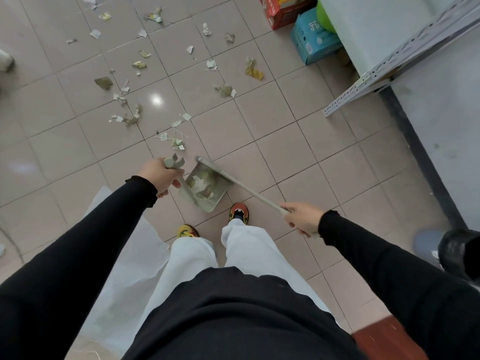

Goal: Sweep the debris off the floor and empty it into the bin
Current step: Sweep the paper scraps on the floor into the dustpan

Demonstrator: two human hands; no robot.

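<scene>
My left hand (163, 177) grips the upright handle of a grey dustpan (205, 189) that stands on the pink tiled floor just ahead of my shoes. Paper scraps lie inside the pan. My right hand (301, 218) grips the pale handle of a broom (249, 189), whose narrow head lies across the pan's open front. Torn paper and wrapper debris (179, 144) is scattered over the tiles ahead and to the far left. A bin with a black liner (457, 252) shows at the right edge.
A red box (283, 14) and a blue box (311, 40) sit on the floor at the top right beside a white cabinet (376, 29). A perforated metal rail (389, 71) leans against it. A white sheet (124, 255) lies on the floor at my left.
</scene>
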